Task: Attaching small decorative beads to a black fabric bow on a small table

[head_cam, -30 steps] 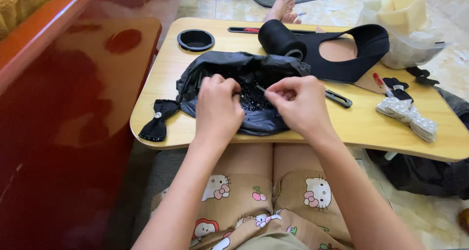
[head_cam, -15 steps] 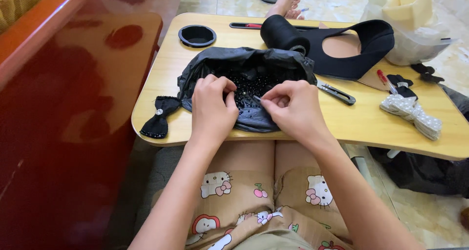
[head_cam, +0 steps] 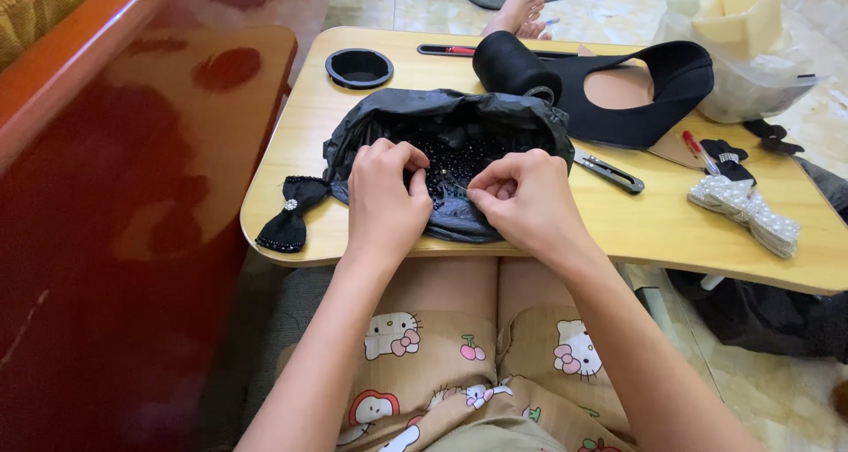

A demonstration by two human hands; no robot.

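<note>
A: Where's the bag?

B: The black bag (head_cam: 459,125) lies open at the middle of the lap table (head_cam: 353,107), near its front edge, with small black beads (head_cam: 455,156) heaped inside.

A: And the hands?

B: Both are over the bag's near lip. The left hand (head_cam: 384,200) is curled, fingers bent in, thumb and forefinger pinched at the beads; what it pinches is too small to tell. The right hand (head_cam: 526,200) is also nearly closed, thumb and forefinger pressed together on what looks like a thin needle (head_cam: 452,185) that points towards the left hand.

A: What's around the bag?

B: A black bow (head_cam: 287,222) lies just left of it, at the table's corner. A round black cup holder (head_cam: 359,67) sits behind it on the left. Behind the bag, a black thread spool (head_cam: 512,63) stands beside a black fabric band (head_cam: 654,90). A utility knife (head_cam: 609,171) lies just right of the bag. Farther right are a pearl bow (head_cam: 746,213), a small black bow (head_cam: 726,156) and a red pen (head_cam: 693,144).

A: Beyond the table?

B: A clear bag (head_cam: 742,72) with pale foam pieces, and a bare foot (head_cam: 521,6) on the tiled floor.
</note>
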